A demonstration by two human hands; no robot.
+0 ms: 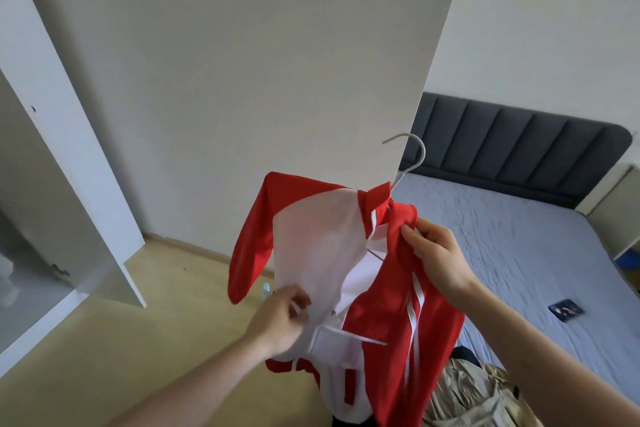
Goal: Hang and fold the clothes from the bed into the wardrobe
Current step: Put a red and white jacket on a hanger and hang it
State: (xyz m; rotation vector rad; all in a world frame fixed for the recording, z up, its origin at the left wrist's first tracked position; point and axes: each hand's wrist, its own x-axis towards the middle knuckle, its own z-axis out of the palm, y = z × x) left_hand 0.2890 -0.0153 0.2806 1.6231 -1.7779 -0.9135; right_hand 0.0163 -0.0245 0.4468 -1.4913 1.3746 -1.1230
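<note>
A red and white zip jacket hangs in front of me on a white hanger, whose hook sticks up above the red collar. My right hand grips the red shoulder fabric just below the collar. My left hand pinches the white front panel near the open zipper. The jacket's white lining shows between the two hands, and one red sleeve droops at the left. Behind it stands the open white wardrobe door. The bed with a grey-blue sheet lies to the right.
The wardrobe's interior opens at the left, with a pale item inside. Beige and dark clothes lie on the bed's near corner. A small dark flat object rests on the sheet. A dark padded headboard backs the bed. Wooden floor lies below.
</note>
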